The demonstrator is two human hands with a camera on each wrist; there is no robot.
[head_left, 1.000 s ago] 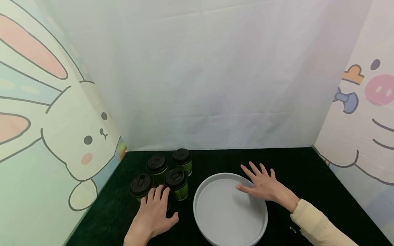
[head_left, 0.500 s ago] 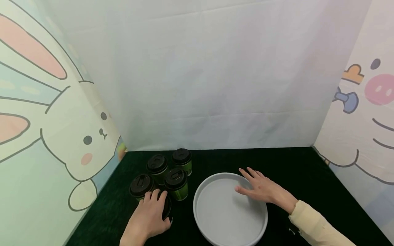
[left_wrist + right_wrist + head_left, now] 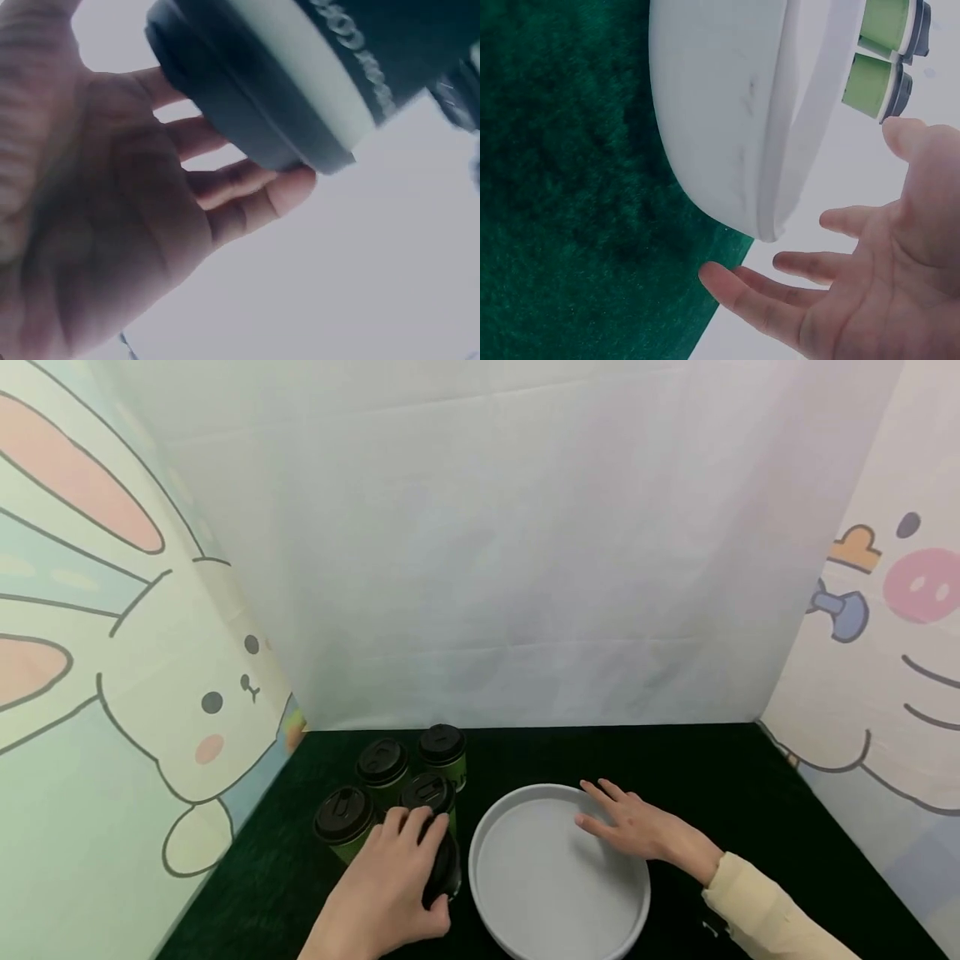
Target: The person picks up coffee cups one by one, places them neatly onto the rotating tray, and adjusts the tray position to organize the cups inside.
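- Your left hand (image 3: 390, 885) grips the cup (image 3: 307, 67) by its lid (image 3: 447, 870), just beside the tray (image 3: 555, 877) — hold it level, squeezing gently.
- Your right hand (image 3: 637, 828) spreads over the tray's edge, holding nothing — avoid bumping it.

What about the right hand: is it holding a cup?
No, the right wrist view shows the right hand with fingers extended, gripping nothing.

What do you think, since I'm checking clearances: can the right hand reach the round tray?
Probably yes: the right hand hovers close to the round tray, with nothing visible blocking its fingers.
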